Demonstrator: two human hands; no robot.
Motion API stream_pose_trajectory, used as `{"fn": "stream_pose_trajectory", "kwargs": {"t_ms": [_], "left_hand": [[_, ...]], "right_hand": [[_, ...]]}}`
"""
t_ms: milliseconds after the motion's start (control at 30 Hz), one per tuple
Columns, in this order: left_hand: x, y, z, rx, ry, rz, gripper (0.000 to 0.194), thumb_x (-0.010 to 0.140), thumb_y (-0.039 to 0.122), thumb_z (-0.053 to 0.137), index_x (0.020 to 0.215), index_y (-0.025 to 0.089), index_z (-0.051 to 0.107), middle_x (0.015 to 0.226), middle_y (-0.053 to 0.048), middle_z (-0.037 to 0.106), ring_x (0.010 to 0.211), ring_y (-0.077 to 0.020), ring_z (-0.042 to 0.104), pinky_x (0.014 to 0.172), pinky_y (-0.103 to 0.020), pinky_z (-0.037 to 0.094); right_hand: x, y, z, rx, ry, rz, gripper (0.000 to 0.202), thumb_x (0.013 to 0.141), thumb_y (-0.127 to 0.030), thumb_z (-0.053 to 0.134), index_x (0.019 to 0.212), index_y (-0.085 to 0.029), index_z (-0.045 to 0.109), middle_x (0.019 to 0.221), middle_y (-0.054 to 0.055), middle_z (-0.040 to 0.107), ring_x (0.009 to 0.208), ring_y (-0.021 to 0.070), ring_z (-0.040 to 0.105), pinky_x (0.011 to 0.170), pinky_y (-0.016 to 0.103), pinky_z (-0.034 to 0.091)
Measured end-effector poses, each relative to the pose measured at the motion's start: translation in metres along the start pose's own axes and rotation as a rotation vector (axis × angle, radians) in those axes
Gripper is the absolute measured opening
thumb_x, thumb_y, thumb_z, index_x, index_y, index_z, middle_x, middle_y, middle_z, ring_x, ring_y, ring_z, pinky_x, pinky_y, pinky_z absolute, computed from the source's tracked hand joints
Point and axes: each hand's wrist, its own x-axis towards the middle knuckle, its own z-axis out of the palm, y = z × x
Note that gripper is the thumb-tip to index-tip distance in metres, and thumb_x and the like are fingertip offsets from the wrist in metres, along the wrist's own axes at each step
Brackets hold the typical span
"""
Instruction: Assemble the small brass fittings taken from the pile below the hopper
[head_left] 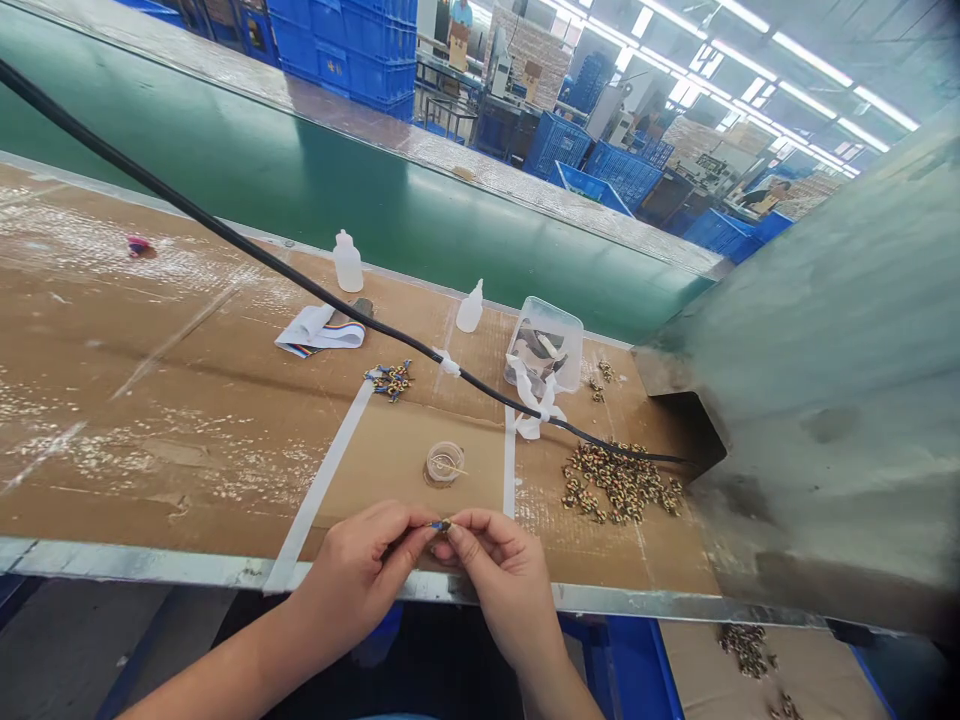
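Observation:
My left hand [360,562] and my right hand [504,575] meet near the table's front edge. Between their fingertips they pinch a small blue-and-gold part [437,525], mostly covered by the fingers. Just beyond sits a small round clear cup [444,462] with a thin stick across it. To the right lies a heap of small gold-and-dark ring-like parts [622,482]. A smaller pile of similar parts with blue bits [390,380] lies at the back left of the cardboard work area [405,450].
A black cable [225,235] slants across the view above the table. Two white squeeze bottles [348,262] stand at the back, near a clear plastic box [562,350] and folded striped cloth [322,330]. A metal panel [817,380] rises at right. Behind runs a green conveyor belt [420,215].

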Motion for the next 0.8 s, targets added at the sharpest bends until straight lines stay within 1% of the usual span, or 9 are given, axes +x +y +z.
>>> {"fn": "stream_pose_trajectory", "kwargs": {"t_ms": [133, 300, 433, 800], "left_hand": [[-0.0023, -0.0001, 0.0003, -0.013, 0.006, 0.01, 0.015, 0.091, 0.021, 0.046, 0.095, 0.024, 0.061, 0.082, 0.003, 0.067, 0.078, -0.0109, 0.062, 0.072, -0.021, 0.044], [-0.0033, 0.0005, -0.0004, -0.015, 0.003, 0.001, 0.015, 0.09, 0.021, 0.047, 0.096, 0.024, 0.061, 0.082, 0.003, 0.067, 0.078, -0.0103, 0.062, 0.072, -0.021, 0.044], [-0.0031, 0.0006, 0.0, -0.017, -0.003, -0.007, 0.015, 0.09, 0.023, 0.047, 0.095, 0.024, 0.061, 0.081, 0.003, 0.066, 0.077, -0.011, 0.061, 0.071, -0.022, 0.043], [-0.0027, -0.0004, -0.0006, -0.015, -0.027, 0.0, 0.015, 0.091, 0.023, 0.045, 0.094, 0.022, 0.06, 0.079, 0.002, 0.064, 0.074, -0.0108, 0.059, 0.069, -0.022, 0.042]], "right_hand": [[-0.0005, 0.0028, -0.0001, -0.034, 0.017, -0.027, 0.022, 0.077, -0.035, 0.069, 0.085, -0.015, 0.069, 0.071, 0.005, 0.069, 0.07, 0.0144, 0.064, 0.069, 0.025, 0.052], [-0.0011, 0.0042, -0.001, -0.061, 0.007, -0.059, 0.021, 0.079, -0.035, 0.066, 0.087, -0.015, 0.07, 0.073, 0.005, 0.07, 0.07, 0.0152, 0.064, 0.07, 0.027, 0.052], [-0.0013, 0.0052, -0.0011, -0.088, 0.013, -0.077, 0.021, 0.08, -0.035, 0.065, 0.086, -0.015, 0.07, 0.072, 0.005, 0.069, 0.069, 0.0145, 0.063, 0.068, 0.026, 0.051], [-0.0007, 0.0006, -0.0007, -0.083, 0.031, 0.03, 0.026, 0.075, -0.04, 0.07, 0.079, -0.015, 0.069, 0.06, 0.001, 0.067, 0.056, 0.0094, 0.059, 0.056, 0.018, 0.046]]}}
